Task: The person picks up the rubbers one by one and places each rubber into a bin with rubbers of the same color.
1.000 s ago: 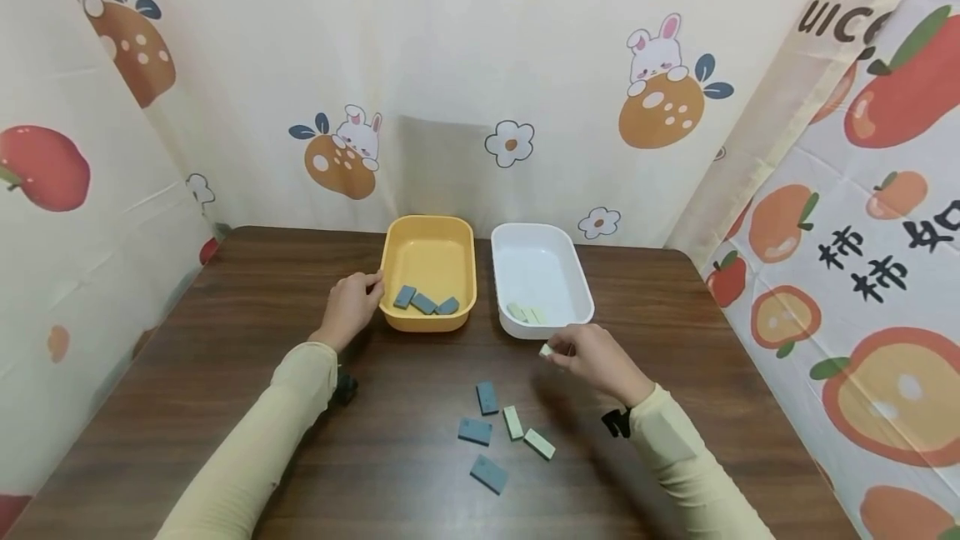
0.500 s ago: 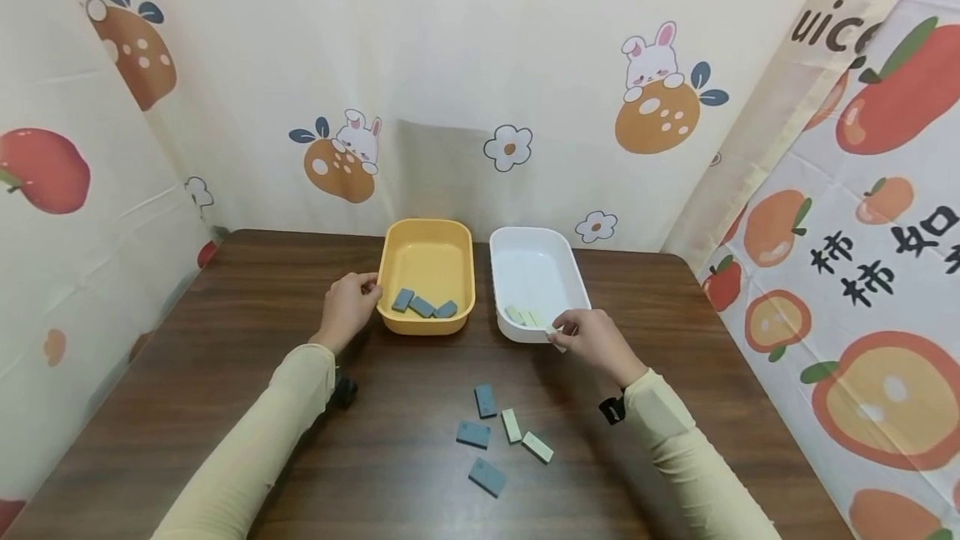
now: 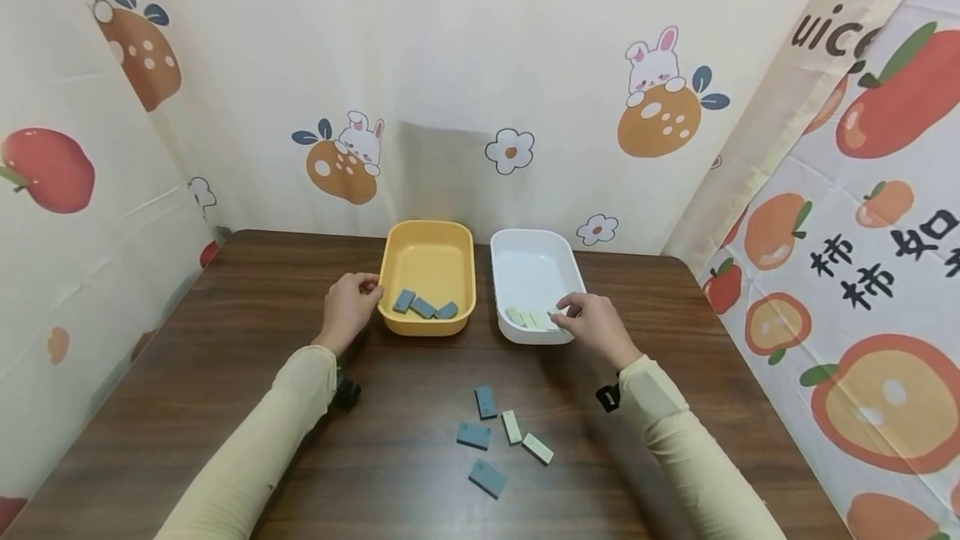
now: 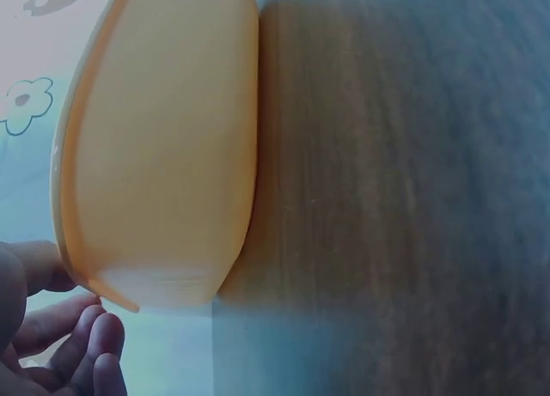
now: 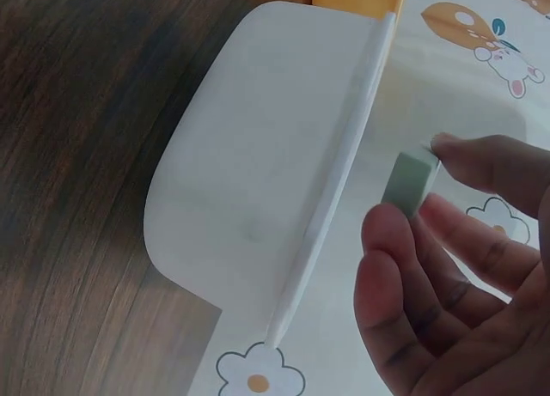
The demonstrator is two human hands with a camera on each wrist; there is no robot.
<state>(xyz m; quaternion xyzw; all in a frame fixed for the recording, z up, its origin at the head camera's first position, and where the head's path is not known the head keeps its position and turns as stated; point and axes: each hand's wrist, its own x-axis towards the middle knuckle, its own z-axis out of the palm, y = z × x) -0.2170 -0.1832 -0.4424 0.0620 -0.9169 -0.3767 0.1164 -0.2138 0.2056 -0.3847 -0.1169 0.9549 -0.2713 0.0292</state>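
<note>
The right-hand grip (image 3: 596, 325) is clamped on a small pale-green rectangular block (image 5: 411, 181), held between thumb and fingers at the near right corner of the white rectangular plastic tray (image 3: 534, 265), in which further pale-green blocks (image 3: 517, 317) lie along the near end. The left-hand grip (image 3: 349, 307) pinches the left rim of the yellow rectangular plastic tray (image 3: 429, 261), which contains three blue-grey rectangular blocks (image 3: 423, 307). On the brown wood-grain counter (image 3: 375, 465) lie three loose blue-grey blocks (image 3: 474, 436) and two loose pale-green blocks (image 3: 512, 427).
</note>
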